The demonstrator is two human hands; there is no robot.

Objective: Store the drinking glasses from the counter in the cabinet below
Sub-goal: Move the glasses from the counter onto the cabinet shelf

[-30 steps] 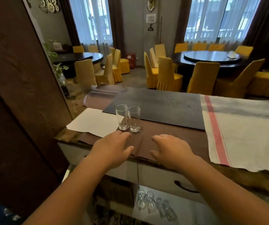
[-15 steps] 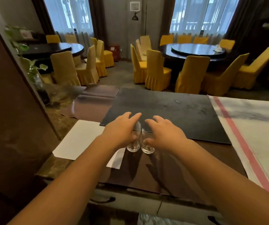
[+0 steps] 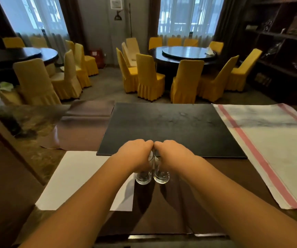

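Observation:
Two clear drinking glasses stand side by side on the brown counter mat (image 3: 180, 208). My left hand (image 3: 135, 154) is wrapped around the left glass (image 3: 143, 178). My right hand (image 3: 172, 153) is wrapped around the right glass (image 3: 161, 177). Only the thick bases of both glasses show below my fingers; their upper parts are hidden. The knuckles of the two hands nearly touch. The cabinet below the counter is out of view.
A black board (image 3: 171, 129) lies just beyond the glasses. A white sheet (image 3: 83, 178) lies to the left, a white cloth with pink stripes (image 3: 273, 145) to the right. A wooden panel (image 3: 2, 167) rises at the left. Yellow chairs and round tables fill the room beyond.
Both hands went from resting near the counter's front edge to reaching forward, and have now closed around the two glasses. The view has tilted up, so the cabinet below is no longer seen.

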